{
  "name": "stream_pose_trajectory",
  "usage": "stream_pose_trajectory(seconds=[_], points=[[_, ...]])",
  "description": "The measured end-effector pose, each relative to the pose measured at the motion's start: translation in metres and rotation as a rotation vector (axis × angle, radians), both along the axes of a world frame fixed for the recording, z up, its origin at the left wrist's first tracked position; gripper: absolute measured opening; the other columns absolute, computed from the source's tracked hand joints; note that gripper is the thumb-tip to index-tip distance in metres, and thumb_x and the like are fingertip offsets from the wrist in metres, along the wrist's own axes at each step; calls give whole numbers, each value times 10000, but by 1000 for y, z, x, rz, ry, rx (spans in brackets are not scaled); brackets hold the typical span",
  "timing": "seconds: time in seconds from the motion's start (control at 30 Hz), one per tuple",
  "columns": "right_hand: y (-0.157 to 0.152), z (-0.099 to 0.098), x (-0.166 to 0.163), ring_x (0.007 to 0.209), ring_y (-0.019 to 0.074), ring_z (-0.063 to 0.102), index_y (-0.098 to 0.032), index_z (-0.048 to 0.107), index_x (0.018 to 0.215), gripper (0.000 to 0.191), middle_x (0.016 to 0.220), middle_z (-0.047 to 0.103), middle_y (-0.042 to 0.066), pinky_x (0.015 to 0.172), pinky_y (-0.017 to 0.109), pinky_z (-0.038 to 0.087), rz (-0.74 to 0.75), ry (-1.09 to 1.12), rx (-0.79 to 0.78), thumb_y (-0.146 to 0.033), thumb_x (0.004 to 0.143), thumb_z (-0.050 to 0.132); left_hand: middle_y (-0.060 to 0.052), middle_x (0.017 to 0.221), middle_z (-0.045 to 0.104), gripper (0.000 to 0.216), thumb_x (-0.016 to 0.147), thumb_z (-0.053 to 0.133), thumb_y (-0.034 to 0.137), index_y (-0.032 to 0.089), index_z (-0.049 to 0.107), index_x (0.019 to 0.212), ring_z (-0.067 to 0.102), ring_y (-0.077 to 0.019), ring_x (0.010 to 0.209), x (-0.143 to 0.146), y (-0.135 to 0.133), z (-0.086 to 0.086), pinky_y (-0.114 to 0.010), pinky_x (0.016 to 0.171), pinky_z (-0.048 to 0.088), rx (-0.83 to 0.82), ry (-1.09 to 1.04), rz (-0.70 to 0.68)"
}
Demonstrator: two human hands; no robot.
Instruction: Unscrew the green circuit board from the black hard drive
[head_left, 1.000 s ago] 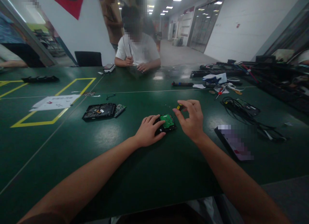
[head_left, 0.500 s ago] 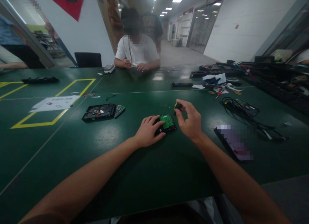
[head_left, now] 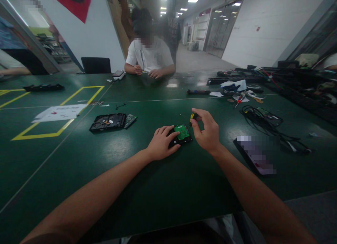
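Note:
A hard drive (head_left: pixel 183 133) with a green circuit board facing up lies on the green table. My left hand (head_left: pixel 163 143) grips it from the left, fingers over its far edge and board, thumb along the near side. In my right hand (head_left: pixel 206 131) is a short black-and-yellow screwdriver (head_left: pixel 194 116), pinched upright between thumb and fingers. Its lower end is over the drive's right edge; whether the tip sits in a screw is too small to tell. A few tiny bits, perhaps screws, lie just beyond the drive.
Left of me lie another hard drive (head_left: pixel 109 122), a loose circuit board (head_left: pixel 130 120) and a paper sheet (head_left: pixel 59 112). On the right are a phone (head_left: pixel 254 155), black cables (head_left: pixel 273 126) and a red screwdriver (head_left: pixel 239 101). A co-worker (head_left: pixel 150 56) sits across the table.
The screwdriver has turned in my right fingers, showing more of its yellow side. My left hand and the drive stay put. A person behind the co-worker has shifted.

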State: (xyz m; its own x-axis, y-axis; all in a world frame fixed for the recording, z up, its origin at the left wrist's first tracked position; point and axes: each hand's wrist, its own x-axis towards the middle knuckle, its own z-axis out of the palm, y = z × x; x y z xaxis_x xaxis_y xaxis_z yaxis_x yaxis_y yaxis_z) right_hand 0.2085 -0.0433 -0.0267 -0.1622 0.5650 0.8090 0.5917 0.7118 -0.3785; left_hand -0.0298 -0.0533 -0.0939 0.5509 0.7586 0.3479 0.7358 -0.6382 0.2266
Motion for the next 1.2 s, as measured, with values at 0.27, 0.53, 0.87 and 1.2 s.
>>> stream_pose_trajectory(seconds=[0.27, 0.53, 0.87, 1.2], points=[[-1, 2, -1, 1052, 259, 661, -302, 638, 1313, 341, 1166, 642, 89, 855, 457, 628, 12, 19, 25, -206, 986, 650, -139, 1617, 460, 605, 976, 647, 557, 282, 577, 1510, 427, -400, 1463, 0, 1, -1, -638, 1186, 364, -8, 1, 2], [0, 1, -1, 1074, 259, 680, -294, 603, 1364, 372, 1247, 668, 95, 904, 474, 618, 15, 6, 7, -183, 1009, 592, -145, 1612, 463, 594, 988, 625, 565, 271, 585, 1502, 424, -397, 1468, 0, 1, -1, -632, 1191, 362, 0, 9, 7], [-2, 3, 0, 1079, 268, 667, -320, 644, 1312, 337, 1174, 657, 82, 885, 477, 618, -12, 19, -1, -225, 989, 646, -146, 1618, 456, 600, 979, 640, 552, 272, 580, 1506, 421, -404, 1469, -1, -1, 1, -636, 1191, 356, -12, 3, 2], [-3, 4, -1, 1061, 256, 667, -301, 651, 1302, 319, 1152, 659, 86, 847, 441, 624, -26, 19, 37, -229, 991, 658, -143, 1612, 463, 599, 980, 641, 553, 274, 580, 1507, 432, -395, 1456, 0, 0, 0, -625, 1183, 369, -5, 0, -2]])
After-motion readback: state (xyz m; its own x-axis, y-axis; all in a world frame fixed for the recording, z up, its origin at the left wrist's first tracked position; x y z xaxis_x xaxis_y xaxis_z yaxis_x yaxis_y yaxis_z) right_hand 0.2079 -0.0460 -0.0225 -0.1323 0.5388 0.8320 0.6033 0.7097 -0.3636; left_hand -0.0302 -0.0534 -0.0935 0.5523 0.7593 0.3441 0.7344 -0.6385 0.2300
